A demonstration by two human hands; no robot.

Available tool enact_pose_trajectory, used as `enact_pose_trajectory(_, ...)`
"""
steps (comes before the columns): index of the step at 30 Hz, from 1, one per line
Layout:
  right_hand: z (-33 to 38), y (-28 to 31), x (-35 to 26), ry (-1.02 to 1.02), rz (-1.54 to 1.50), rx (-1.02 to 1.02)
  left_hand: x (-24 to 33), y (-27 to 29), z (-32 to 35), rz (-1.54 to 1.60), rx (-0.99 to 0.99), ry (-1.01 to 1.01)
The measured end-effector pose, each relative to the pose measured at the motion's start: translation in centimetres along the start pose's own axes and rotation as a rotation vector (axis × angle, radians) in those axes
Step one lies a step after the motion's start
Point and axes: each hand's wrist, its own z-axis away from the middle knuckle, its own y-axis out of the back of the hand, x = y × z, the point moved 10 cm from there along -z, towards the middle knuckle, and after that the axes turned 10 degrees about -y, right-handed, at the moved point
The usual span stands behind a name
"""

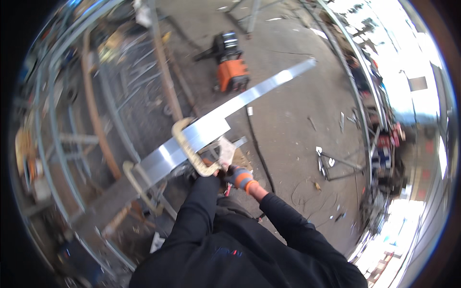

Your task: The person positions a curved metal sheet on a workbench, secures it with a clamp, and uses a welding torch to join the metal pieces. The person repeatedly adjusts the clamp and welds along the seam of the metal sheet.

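Observation:
A large pale C-clamp (196,156) reaches over a shiny flat metal bar (269,86) and a wider metal plate (209,133) lying along it. Its lower end comes close to both of my hands. In a grey and orange glove, my right hand (240,177) is closed beside that lower end; what its fingers grip is hidden. My left hand (214,173) is beneath the clamp's end, mostly covered by the clamp and my dark sleeve, so its fingers do not show. A whitish flat piece (226,151) sticks up just above my right hand. Another C-clamp (142,188) stands farther left on the metal.
An orange and black machine (232,69) stands on the floor beyond the bar. A dark cable (258,148) runs across the floor to the right. Metal frames and rusty beams (98,113) fill the left side. A dark metal stand (338,165) lies at the right, near a rail (353,81).

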Motion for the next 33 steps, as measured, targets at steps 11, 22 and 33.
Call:
enact_pose_trajectory(11,3.9,-0.3,-2.6,0.480,-0.089,0.325,-3.3,-1.4,5.7,0.000,0.023,0.042)
enact_pose_trajectory(22,21.2,7.6,-4.9,0.614,-0.152,0.198,-2.9,-5.2,12.8,-0.168,0.090,0.428)
enact_pose_trajectory(33,30.9,13.1,11.0,0.547,-0.403,0.407,-3.4,-13.2,3.2,-2.555,-0.864,0.033)
